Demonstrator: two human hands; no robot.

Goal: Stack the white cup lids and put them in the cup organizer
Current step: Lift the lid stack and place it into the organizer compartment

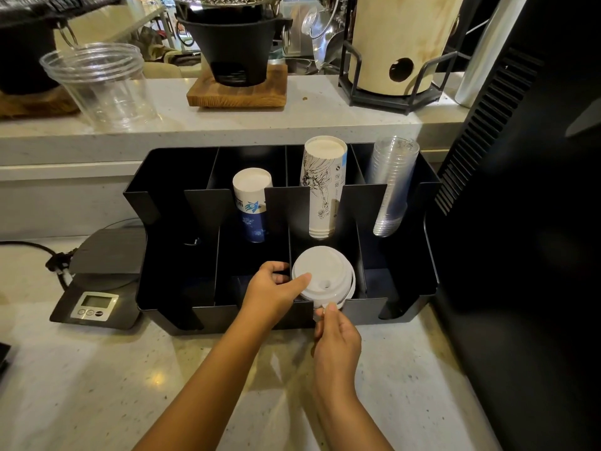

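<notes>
A stack of white cup lids (323, 275) sits in a front compartment of the black cup organizer (156, 196), right of its middle. My left hand (274, 291) grips the stack's left side, thumb on the top lid's rim and fingers behind. My right hand (336, 333) pinches the stack's near lower edge at the organizer's front wall. The lower lids are hidden behind that wall.
Blue-and-white paper cups (253, 206), tall printed paper cups (322, 187) and clear plastic cups (392, 187) stand in the rear slots. A digital scale (97, 301) lies left of the organizer. A black machine (527, 222) stands on the right. Clear cups (104, 86) rest on the raised shelf.
</notes>
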